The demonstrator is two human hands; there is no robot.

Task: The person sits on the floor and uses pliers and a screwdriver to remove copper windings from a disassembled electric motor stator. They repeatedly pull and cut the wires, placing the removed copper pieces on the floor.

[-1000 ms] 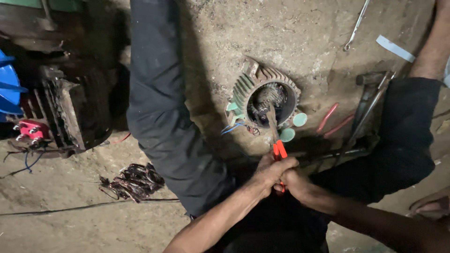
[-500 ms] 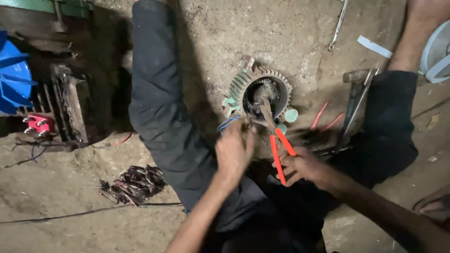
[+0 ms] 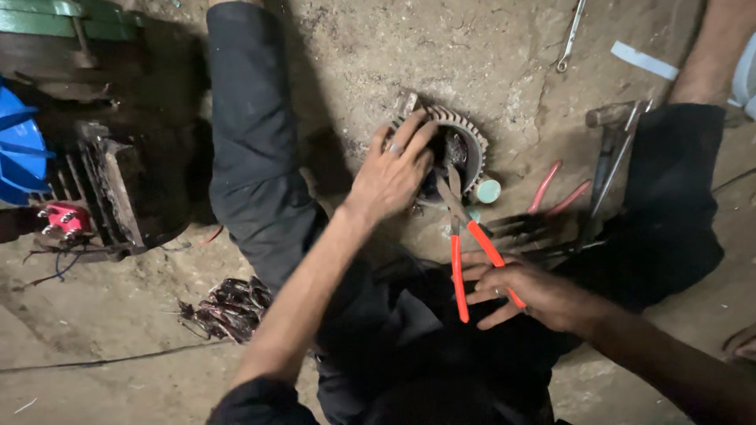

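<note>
— Nearest the camera, what does the right hand hold?

— Its fingers are loosely spread around the orange-handled pliers, whose tip points into the motor stator.

— And further out?

— Left hand rests on the stator's rim, fingers curled over it, on the dirt floor. A wrench lies beyond.

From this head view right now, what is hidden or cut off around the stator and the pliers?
- Stator left rim and bore: covered by the left hand.
- Pliers tips: lost in the dark bore.
- Right hand grip on the orange handles: fingers look spread, contact unclear.
- Blue fan: cut by the left edge.
</note>
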